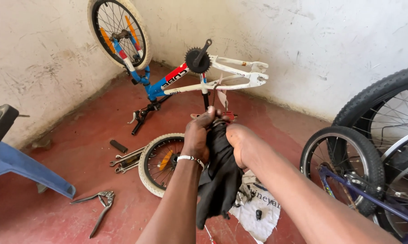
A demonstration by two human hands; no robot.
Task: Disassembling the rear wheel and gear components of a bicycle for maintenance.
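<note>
the fingers (207,118) of the left hand (198,138) are curled tight around the top of a black cloth (219,180), pinching its bunched upper end; the right hand (241,143) presses in from the other side, its fingers hidden behind the fabric, so i cannot tell whether they are spread or closed. held like this, between both hands at chest height, the cloth hangs free in a long fold, well above the floor, and it seems to be wrapped around something small, though nothing shows through it. a pale bracelet (190,158) sits on the left wrist.

just below the hands a white rag (258,212) lies spread on the red floor (82,149), probably to keep small parts off the dirt; a little dark piece rests on it. beside it lies a loose small wheel (158,162) with a cream tyre, touching a few spanners (127,160). pliers (97,208) lie open nearer the left. further off, a blue and white bike frame (190,79) stands upside down on saddle and handlebars, rear wheel out, which leaves the crank and dropouts easy to reach. other bicycles' wheels (344,165) crowd the right edge, a blue stool (18,165) the left
</note>
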